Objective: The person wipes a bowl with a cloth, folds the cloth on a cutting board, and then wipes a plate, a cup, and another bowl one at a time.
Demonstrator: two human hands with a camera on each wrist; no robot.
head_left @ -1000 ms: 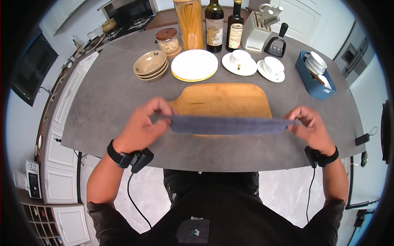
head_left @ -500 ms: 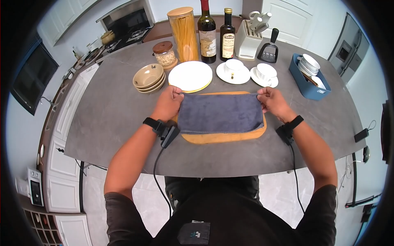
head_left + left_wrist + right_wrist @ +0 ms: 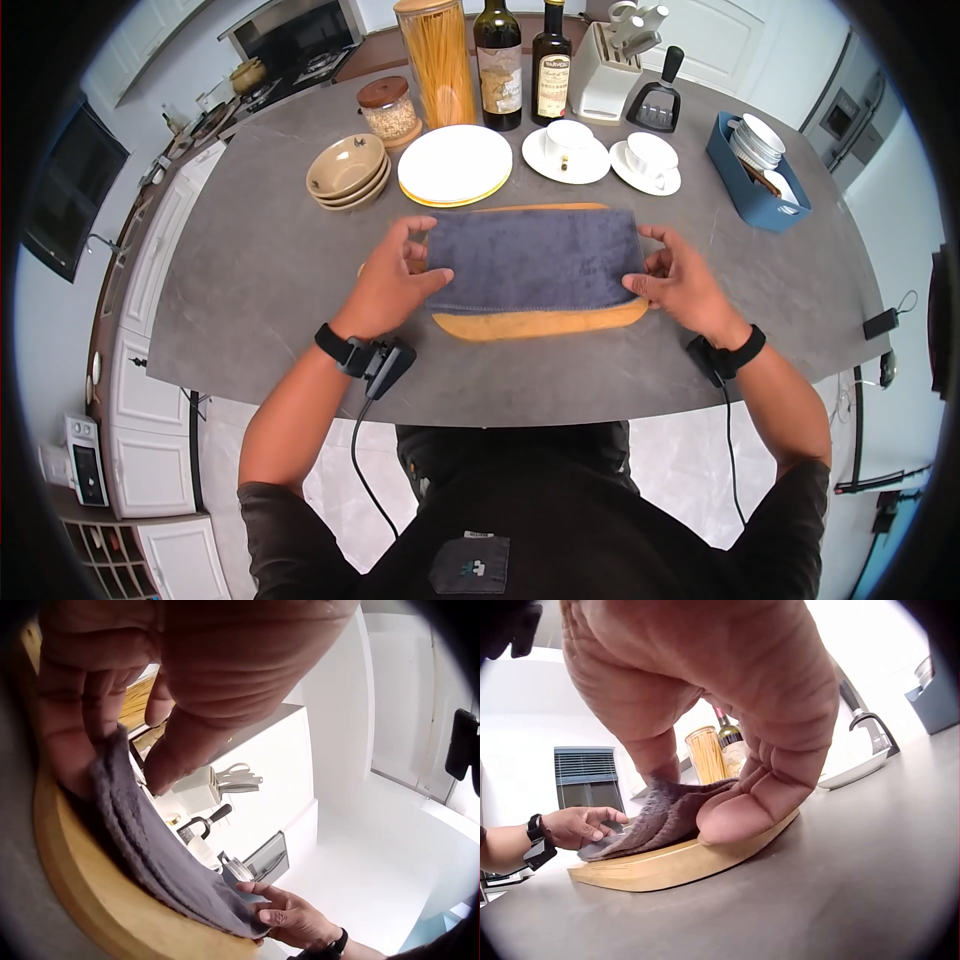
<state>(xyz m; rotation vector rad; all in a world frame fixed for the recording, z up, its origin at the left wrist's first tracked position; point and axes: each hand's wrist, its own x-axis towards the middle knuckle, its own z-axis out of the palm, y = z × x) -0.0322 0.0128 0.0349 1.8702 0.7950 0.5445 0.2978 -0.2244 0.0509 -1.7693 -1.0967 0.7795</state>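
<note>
Left hand [image 3: 388, 290] and right hand [image 3: 692, 290], thumbs spread from fingers, flank the cloth [image 3: 535, 260]: looks light, soft, floppy, likely best pinched by its corners

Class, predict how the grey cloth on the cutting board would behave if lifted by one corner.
The grey cloth would probably droop, since its edge ripples in soft folds. Its fuzzy surface may drag on the wooden cutting board rather than slip. Spread low, it seems unlikely to roll.

Grey table [image 3: 250, 270]; on it a board [image 3: 540, 324], bowls [image 3: 345, 166], plates [image 3: 455, 163], bottles [image 3: 500, 85]
</note>
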